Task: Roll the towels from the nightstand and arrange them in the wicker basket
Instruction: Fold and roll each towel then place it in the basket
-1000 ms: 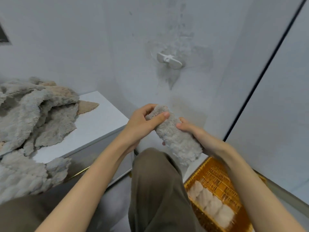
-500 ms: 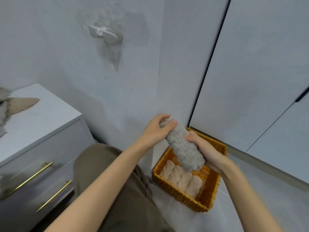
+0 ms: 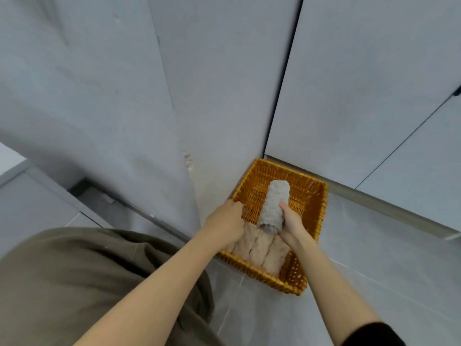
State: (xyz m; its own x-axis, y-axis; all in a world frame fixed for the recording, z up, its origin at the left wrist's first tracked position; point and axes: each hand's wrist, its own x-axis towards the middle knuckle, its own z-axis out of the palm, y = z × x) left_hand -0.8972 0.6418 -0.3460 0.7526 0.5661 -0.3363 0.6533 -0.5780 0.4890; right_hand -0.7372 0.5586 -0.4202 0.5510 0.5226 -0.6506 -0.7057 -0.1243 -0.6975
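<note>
So everything here sits on the floor (image 3: 374,283), pale grey tiles with thin grout lines. The only loose thing directly on it is the wicker basket (image 3: 262,274), squarish with an orange-brown weave, tucked right into the corner where the wall meets the cabinet doors. Its back edge is just beside the metal strip (image 3: 386,206) running along the bottom of the doors, and its left side is near the wall. Can't tell if it actually touches either. Off to the left the grey nightstand (image 3: 37,208) stands on the same floor, well apart from the basket, bare tiles in between.
</note>
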